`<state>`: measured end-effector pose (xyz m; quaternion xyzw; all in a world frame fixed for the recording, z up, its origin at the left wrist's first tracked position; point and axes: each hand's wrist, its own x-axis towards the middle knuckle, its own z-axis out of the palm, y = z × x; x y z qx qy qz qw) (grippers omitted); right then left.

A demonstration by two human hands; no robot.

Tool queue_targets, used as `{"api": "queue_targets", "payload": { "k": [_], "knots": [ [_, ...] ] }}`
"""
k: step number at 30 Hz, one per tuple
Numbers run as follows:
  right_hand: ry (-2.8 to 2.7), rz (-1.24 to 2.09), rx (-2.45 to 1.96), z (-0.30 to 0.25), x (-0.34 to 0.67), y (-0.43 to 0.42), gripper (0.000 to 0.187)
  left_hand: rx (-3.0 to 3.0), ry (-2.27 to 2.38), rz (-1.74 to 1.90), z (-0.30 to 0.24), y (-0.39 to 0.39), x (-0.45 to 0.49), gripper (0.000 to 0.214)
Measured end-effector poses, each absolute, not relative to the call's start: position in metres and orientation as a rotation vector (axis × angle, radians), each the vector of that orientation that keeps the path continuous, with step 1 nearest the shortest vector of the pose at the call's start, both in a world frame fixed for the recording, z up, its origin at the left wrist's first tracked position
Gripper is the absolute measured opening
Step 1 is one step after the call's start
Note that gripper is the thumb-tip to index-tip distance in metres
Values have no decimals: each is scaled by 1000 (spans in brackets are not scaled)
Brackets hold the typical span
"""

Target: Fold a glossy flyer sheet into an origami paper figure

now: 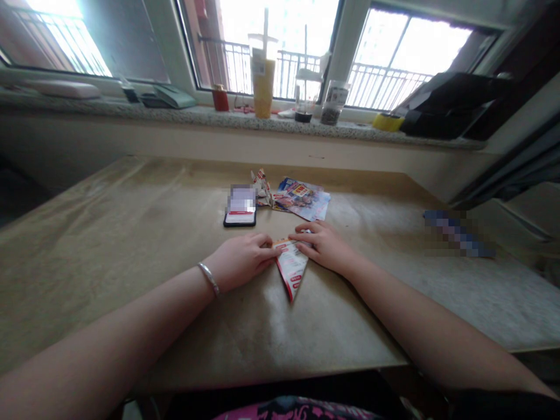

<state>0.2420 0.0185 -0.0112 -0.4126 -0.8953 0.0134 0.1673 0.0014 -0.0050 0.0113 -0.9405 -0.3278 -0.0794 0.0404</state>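
Note:
A printed sheet of paper folded into a triangle [291, 268] lies on the table in front of me, its point toward me and a red stripe along its left edge. At its upper left corner my left hand [249, 255] pinches the paper edge between thumb and fingers; a silver bangle circles that wrist. My right hand [326, 248] rests palm down over the upper right corner, fingers spread across the top of the paper and pressing it. Part of the upper edge is hidden under the fingers.
Beyond my hands lie a phone [240, 206], a crumpled folded paper piece [262, 189] and colourful leaflets [303, 198]. A blurred dark blue item [457, 233] is at the table's right. The windowsill [175, 116] bears a tall yellow drink cup [263, 84], jars and a black bag [446, 108].

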Motion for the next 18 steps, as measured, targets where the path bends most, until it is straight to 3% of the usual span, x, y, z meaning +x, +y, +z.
{"api": "queue_targets", "payload": {
  "k": [18],
  "knots": [
    [-2532, -31, -1170, -11, 240, 17, 31, -2944, -1050, -273, 7, -1, -1, 33]
  ]
}}
